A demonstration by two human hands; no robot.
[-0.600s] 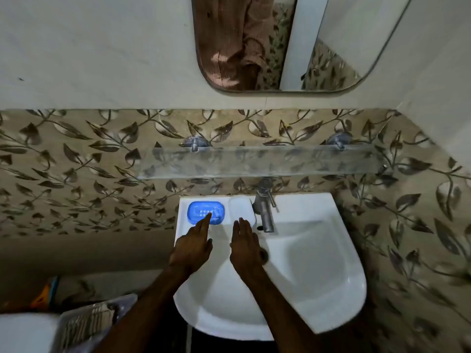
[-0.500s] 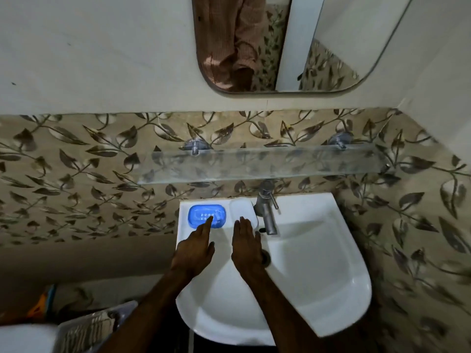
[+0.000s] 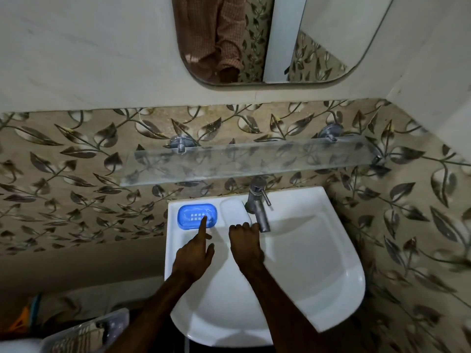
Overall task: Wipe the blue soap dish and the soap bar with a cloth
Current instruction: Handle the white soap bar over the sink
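White basin ledge (image 3: 172, 222) holds blue soap dish (image 3: 186, 212), left hand (image 3: 193, 254) grip apart, forefinger (image 3: 203, 226) inside; right hand (image 3: 245, 242) curled, seemingly empty.

Sink (image 3: 318, 276): white basin, lower centre of the frame, its back edge against the tiled wall.
Tap (image 3: 257, 207): metal, on the sink's back rim, with a small lever on its right side.
Glass shelf (image 3: 254, 161): clear, across the middle of the frame just above the tap, held by two metal brackets.
Mirror (image 3: 267, 39): top centre, rounded lower corners; it reflects brownish checked fabric and leaf tiles.
Tiles (image 3: 76, 161): beige with dark leaf vines, spanning the middle and right.
Basket (image 3: 84, 335): lower left corner, blurred.
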